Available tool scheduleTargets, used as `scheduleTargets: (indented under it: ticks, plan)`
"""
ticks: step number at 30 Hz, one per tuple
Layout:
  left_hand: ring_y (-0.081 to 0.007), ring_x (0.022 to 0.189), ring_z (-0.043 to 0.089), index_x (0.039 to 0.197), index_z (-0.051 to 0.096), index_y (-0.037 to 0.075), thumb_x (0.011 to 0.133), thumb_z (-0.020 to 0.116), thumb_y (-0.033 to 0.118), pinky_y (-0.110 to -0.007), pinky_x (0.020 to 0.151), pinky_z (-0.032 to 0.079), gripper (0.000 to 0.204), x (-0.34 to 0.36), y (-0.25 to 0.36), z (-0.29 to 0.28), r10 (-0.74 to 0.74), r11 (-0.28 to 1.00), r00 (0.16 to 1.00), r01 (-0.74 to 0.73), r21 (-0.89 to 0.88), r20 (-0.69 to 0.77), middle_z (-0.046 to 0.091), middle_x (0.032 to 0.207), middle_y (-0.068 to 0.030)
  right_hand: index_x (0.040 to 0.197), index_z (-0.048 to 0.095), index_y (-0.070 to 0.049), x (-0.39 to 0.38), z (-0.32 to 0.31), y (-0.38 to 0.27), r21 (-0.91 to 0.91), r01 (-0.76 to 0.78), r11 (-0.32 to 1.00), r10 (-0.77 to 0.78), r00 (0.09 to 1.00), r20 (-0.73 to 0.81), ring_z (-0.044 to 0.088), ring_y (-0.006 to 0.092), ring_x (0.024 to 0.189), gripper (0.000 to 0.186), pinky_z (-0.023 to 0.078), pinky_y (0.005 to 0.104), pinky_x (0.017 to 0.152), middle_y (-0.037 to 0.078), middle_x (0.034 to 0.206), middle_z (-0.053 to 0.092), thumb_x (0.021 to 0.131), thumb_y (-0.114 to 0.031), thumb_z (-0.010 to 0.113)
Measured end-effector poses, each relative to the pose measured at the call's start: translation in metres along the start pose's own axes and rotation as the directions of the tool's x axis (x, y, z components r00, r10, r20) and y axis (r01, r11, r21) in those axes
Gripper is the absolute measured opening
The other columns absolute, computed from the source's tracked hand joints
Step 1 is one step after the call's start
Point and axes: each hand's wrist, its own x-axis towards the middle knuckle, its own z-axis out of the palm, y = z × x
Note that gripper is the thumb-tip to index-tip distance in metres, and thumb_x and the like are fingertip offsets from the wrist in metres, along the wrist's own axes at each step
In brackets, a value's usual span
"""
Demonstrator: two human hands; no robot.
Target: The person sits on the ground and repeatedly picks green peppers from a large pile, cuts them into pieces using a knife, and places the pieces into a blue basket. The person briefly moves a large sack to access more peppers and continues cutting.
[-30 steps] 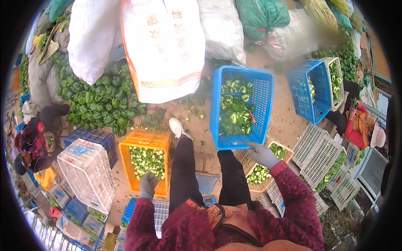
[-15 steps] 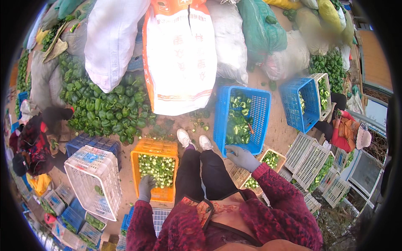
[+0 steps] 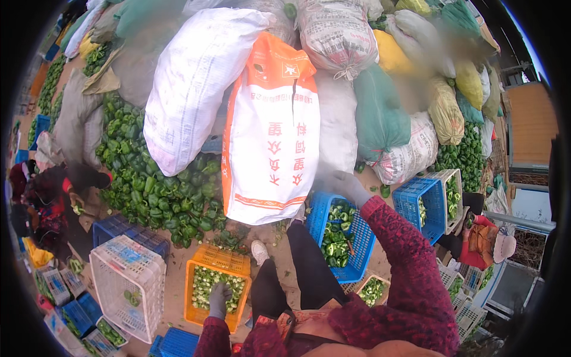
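My left hand (image 3: 219, 299), in a grey glove, hangs over the near part of an orange crate (image 3: 193, 291). Its fingers reach loosely toward pale green cut pepper pieces (image 3: 208, 284) inside; I see nothing held. Out at the far rim of a blue crate (image 3: 355, 262) is my gloved right hand (image 3: 346, 185), close to the lower end of a white sack (image 3: 337, 128). Blur hides what its fingers do. Green pepper pieces (image 3: 337, 241) fill part of that blue crate. A white and orange sack (image 3: 273, 143) lies just ahead of my feet.
Whole green peppers (image 3: 148, 184) are heaped at the left. Beyond stand several full sacks (image 3: 336, 35). A white crate (image 3: 128, 244) leans beside the orange one. Two people (image 3: 44, 196) work at left, and another person (image 3: 482, 241) sits at right by stacked crates.
My right hand has gone from the blue crate's near rim to its far rim, arm stretched forward. My left hand has shifted slightly toward the orange crate's middle. My view has tilted upward.
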Motion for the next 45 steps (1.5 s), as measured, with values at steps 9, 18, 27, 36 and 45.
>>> scheduleTargets:
  ticks: [9,18,27,36,45]
  plan:
    - [-0.0220,0.091,0.071,0.129,0.059,0.002,0.101,0.062,0.033,-0.033,0.082,0.059,0.042,-0.009,-0.024,0.101,-0.134,0.989,0.991,0.133,0.063,0.009,0.070,0.105,-0.0113,0.128,0.061,0.002,0.327,-0.059,-0.081,0.024,0.071,0.997,-0.056,0.923,-0.380,0.067,0.0221,0.094,0.054,0.052,0.0343,0.083,0.010,0.108,0.070,0.092,-0.036,0.073]
    - [-0.0179,0.083,0.071,0.121,0.062,0.006,0.101,0.062,0.031,-0.031,0.076,0.058,0.033,-0.022,-0.039,0.113,-0.276,0.959,0.940,0.256,-0.122,-0.199,0.071,0.101,-0.0078,0.123,0.066,-0.001,0.454,-0.057,-0.062,-0.333,-0.184,0.925,-0.025,0.844,-0.536,0.070,0.0354,0.110,0.039,0.055,0.0420,0.092,0.023,0.120,0.071,0.089,-0.021,0.065]
    - [-0.0186,0.094,0.070,0.124,0.063,0.001,0.105,0.055,0.025,-0.031,0.083,0.056,0.032,-0.009,-0.030,0.120,0.033,0.996,0.988,-0.020,0.091,-0.150,0.071,0.106,-0.0103,0.108,0.072,-0.002,0.470,-0.115,0.031,0.446,0.109,0.889,-0.067,0.992,-0.111,0.062,0.0156,0.081,0.027,0.051,0.0318,0.070,0.008,0.097,0.069,0.085,-0.002,0.058]
    - [-0.0313,0.108,0.068,0.123,0.066,-0.001,0.100,0.061,0.015,-0.040,0.095,0.053,0.029,0.094,0.172,0.230,0.666,0.397,0.656,-0.714,0.576,0.354,0.070,0.118,-0.0165,0.113,0.068,-0.010,0.163,0.064,0.063,-0.690,0.082,0.719,-0.086,0.996,0.028,0.069,0.0400,0.100,0.028,0.054,0.0475,0.088,0.017,0.104,0.072,0.088,-0.007,0.056]
    - [-0.0370,0.149,0.036,0.162,0.022,0.000,0.085,0.083,0.027,-0.046,0.123,0.028,0.102,0.101,0.401,0.433,0.712,-0.188,0.089,-0.931,0.312,0.696,0.034,0.162,-0.0226,0.102,0.069,-0.011,0.178,0.139,0.132,-0.693,0.202,0.693,-0.116,0.979,0.169,0.073,0.0332,0.093,0.021,0.055,0.0479,0.076,0.013,0.098,0.075,0.090,-0.011,0.053]
